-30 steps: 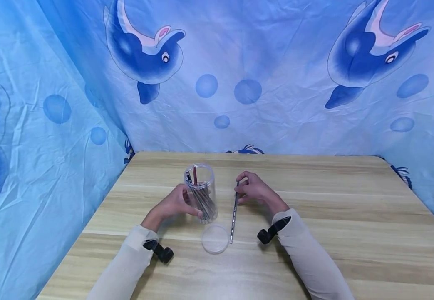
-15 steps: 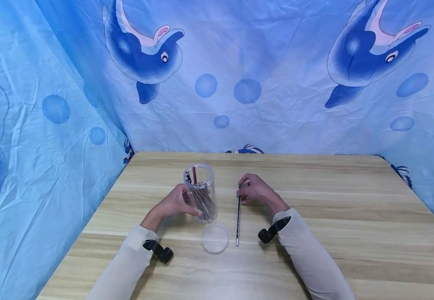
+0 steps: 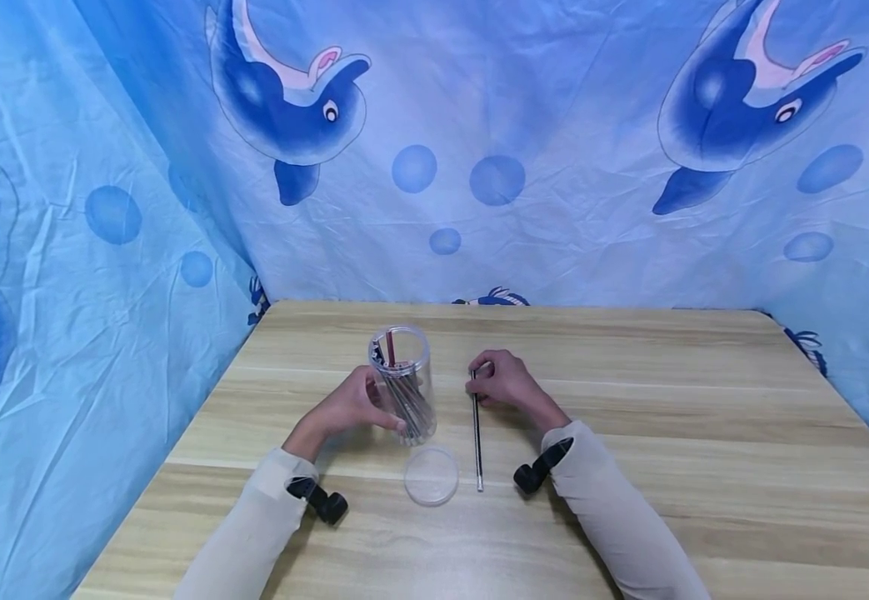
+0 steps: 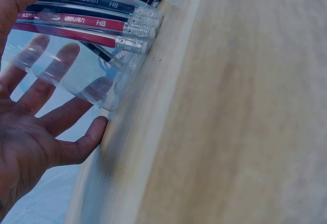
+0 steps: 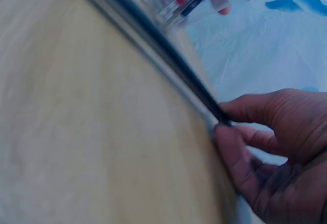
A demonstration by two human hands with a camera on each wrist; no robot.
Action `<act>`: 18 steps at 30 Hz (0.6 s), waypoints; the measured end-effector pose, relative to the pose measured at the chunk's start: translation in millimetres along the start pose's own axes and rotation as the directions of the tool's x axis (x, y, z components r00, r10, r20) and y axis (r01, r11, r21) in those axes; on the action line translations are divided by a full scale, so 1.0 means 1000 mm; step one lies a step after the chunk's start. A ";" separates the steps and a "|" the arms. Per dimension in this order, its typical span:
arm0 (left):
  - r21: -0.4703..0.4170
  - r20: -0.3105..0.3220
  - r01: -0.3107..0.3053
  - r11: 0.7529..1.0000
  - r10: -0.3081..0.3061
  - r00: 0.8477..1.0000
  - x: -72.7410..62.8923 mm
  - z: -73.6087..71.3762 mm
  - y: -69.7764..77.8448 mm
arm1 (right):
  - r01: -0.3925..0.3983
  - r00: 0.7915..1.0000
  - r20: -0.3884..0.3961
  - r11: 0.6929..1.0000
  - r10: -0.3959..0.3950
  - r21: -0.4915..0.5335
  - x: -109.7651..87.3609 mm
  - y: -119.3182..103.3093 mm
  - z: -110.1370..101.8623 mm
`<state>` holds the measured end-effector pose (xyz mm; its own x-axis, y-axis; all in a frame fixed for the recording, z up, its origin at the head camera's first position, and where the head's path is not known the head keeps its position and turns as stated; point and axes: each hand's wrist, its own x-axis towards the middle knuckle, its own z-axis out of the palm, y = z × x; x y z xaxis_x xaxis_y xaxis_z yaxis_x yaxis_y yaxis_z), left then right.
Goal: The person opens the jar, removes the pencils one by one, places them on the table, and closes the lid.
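The pencils (image 4: 74, 21) are black and red, the table (image 3: 674, 392) wood-grained.

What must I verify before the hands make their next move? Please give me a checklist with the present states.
1. Right hand pinches the pencil: ok.
2. Left hand holds the jar: ok.
3. Lid is off the jar: ok.
4. Pencil is clear of the lid: ok.
5. Jar has room beside the pencils inside: looks ok.
6. Pencil is sharpened: cannot tell.

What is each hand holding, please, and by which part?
Right hand: a pencil, pinched by its far end. Left hand: the clear container, gripped around its side.
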<state>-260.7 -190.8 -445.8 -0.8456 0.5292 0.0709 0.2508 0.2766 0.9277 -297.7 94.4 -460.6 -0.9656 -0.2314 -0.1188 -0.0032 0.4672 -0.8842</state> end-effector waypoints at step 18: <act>-0.018 0.024 -0.036 0.999 0.037 0.999 0.001 0.000 0.000 | 0.023 0.996 -0.085 0.999 -0.027 -0.042 -0.002 0.005 0.005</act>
<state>-261.3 -189.9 -445.7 -0.8243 0.5579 0.0960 0.2725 0.2424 0.9311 -294.8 93.1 -466.7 -0.9837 -0.1706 -0.0562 -0.0366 0.4968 -0.8671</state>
